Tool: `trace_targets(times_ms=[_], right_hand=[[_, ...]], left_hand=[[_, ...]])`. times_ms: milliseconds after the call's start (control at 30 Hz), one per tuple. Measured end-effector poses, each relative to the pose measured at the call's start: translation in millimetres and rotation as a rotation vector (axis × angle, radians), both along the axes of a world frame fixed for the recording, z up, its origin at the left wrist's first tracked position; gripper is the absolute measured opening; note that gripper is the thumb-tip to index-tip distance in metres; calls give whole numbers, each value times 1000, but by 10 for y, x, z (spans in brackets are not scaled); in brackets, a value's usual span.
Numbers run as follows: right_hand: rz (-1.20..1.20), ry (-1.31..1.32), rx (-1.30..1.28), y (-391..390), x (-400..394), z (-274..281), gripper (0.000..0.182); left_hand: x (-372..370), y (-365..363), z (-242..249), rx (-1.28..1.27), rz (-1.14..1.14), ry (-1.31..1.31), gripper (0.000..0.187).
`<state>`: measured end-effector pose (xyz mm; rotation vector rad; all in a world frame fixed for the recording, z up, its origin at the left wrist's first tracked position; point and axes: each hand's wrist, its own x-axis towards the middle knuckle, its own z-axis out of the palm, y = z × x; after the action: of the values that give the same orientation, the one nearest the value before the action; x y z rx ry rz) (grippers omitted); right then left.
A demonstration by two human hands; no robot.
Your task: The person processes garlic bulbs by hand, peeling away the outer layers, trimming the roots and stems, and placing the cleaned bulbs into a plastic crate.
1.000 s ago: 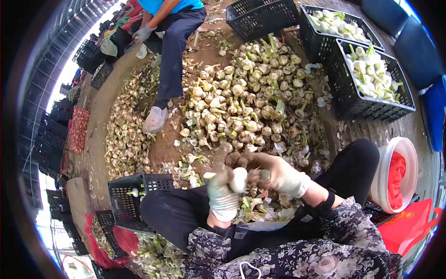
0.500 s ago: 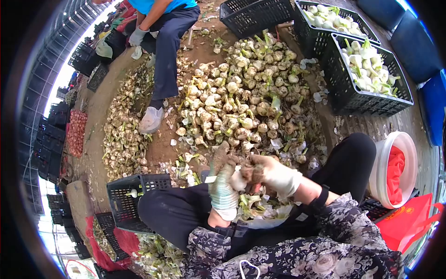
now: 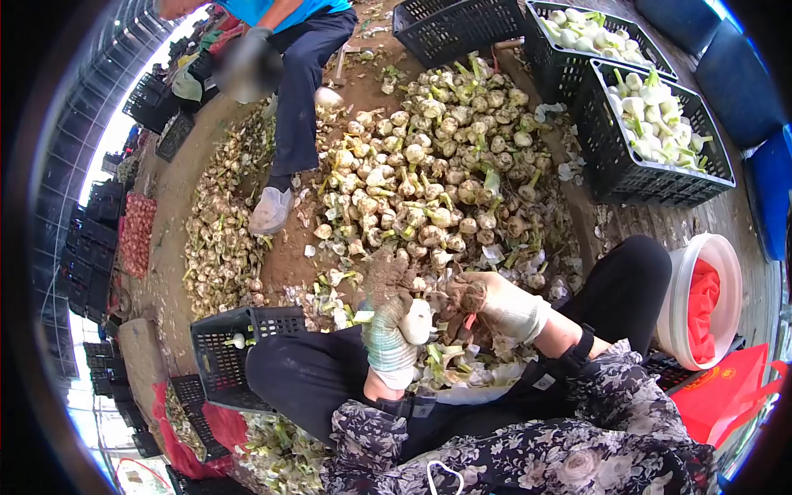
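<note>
My left hand (image 3: 389,326), in a dirt-covered knit glove, is closed around a garlic bulb (image 3: 416,322) whose white side faces up. Just to its right is my right hand (image 3: 499,304), gloved too, with soiled fingers curled shut. A small red bit shows below those fingers, but what they hold is mostly hidden. Both hands are above my lap, where peeled leaves and skins (image 3: 466,367) lie. Beyond them spreads a large heap of soil-stained garlic bulbs (image 3: 437,165) with short green stems.
Black crates (image 3: 660,186) of cleaned white garlic stand at upper right. A black crate (image 3: 223,363) sits by my left knee, a white bucket (image 3: 672,318) with red cloth by my right. A co-worker (image 3: 297,91) sits at upper left beside another garlic pile (image 3: 219,247).
My hands have drawn slightly apart, and the bulb in my left hand now shows more of its white side. The co-worker's gloved hand has moved up and to the right.
</note>
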<state>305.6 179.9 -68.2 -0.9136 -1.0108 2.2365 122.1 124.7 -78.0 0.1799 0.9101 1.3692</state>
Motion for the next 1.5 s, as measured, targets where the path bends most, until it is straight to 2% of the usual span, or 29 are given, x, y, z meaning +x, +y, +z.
trace_targets(times_ms=[67, 100, 167, 200, 233, 300, 367, 433, 467, 500, 533, 567, 600, 633, 700, 800, 833, 867, 900, 967, 1000, 1100, 1167, 1233, 1267, 1300, 1367, 1400, 1500], right_hand=[[80, -116, 195, -34, -4, 236, 20], [-12, 90, 15, -101, -132, 1, 23], [4, -405, 526, -224, -183, 46, 29], [-9, -480, 562, -218, -176, 145, 23], [-15, -473, 564, -175, -161, 162, 23], [-78, -309, 160, -69, -99, 202, 19], [-89, -373, 418, 39, -10, -113, 22], [-158, -425, 777, -5, -6, -28, 25], [-52, -200, 489, -61, 26, 40, 35], [-42, -189, 501, -106, 53, 180, 35], [24, -69, 457, -149, 73, 296, 43], [87, 51, 411, -194, 101, 442, 52], [154, -103, 581, -241, 131, 680, 54], [-11, 2, 859, -296, 38, 501, 49], [-52, -134, 1176, -399, 14, 636, 44], [-72, -158, 1199, -428, 11, 546, 42], [-68, -130, 1138, -441, 19, 541, 44], [-156, -191, 1284, -467, 7, 552, 48], [-155, -192, 1286, -496, 15, 579, 48], [-79, -421, 1322, -542, 24, 619, 44], [-46, -430, 1317, -529, 27, 582, 45], [76, -447, 1282, -410, 54, 387, 39], [217, -474, 987, -266, 111, 264, 31], [42, 27, 430, -203, 40, 138, 38], [147, -69, 535, -153, 55, 61, 42], [90, -27, 441, -186, -3, 219, 37], [-2, 171, 242, -239, -178, 201, 38], [81, 1, 278, -207, -215, 236, 38], [103, 198, -34, -166, -264, 192, 34]], left_hand=[[54, 61, -62, -21, 61, 151, 30], [65, 96, -97, -39, 118, 305, 20], [37, 77, -122, -24, 89, 322, 20], [107, 58, 47, -2, 67, 267, 29], [146, 41, 147, 19, 44, 213, 42], [89, -27, 109, -100, 37, 90, 40], [168, -68, 265, 125, 73, 166, 45], [192, -88, 424, 232, 46, 238, 50], [157, -159, 423, 195, 63, 155, 51], [129, -227, 417, 157, 83, 73, 53], [142, -252, 436, 149, 85, 396, 42], [176, -287, 495, 159, 96, 407, 42], [251, -302, 628, 93, 131, 285, 21], [292, -320, 722, 30, 164, 160, 16], [303, -384, 716, 76, 112, 229, 20], [376, -453, 807, 196, -11, 158, 23], [347, -480, 718, 191, 15, 370, 23], [333, -498, 670, 183, 42, 581, 23], [354, -490, 703, 185, 43, 579, 23], [394, -448, 800, 87, 144, 74, 17], [160, -506, 538, 161, 57, 35, 12], [97, -401, 480, 258, 141, 60, 12], [80, -398, 487, 259, 168, -2, 18], [65, -277, 513, 323, 150, 49, 42], [112, -232, 518, 198, 283, 31, 20], [143, -201, 547, 183, 284, 22, 20], [182, -151, 558, 275, 61, 112, 37], [166, -86, 436, 190, 98, 77, 53], [53, -35, 283, 236, 3, 16, 60]])
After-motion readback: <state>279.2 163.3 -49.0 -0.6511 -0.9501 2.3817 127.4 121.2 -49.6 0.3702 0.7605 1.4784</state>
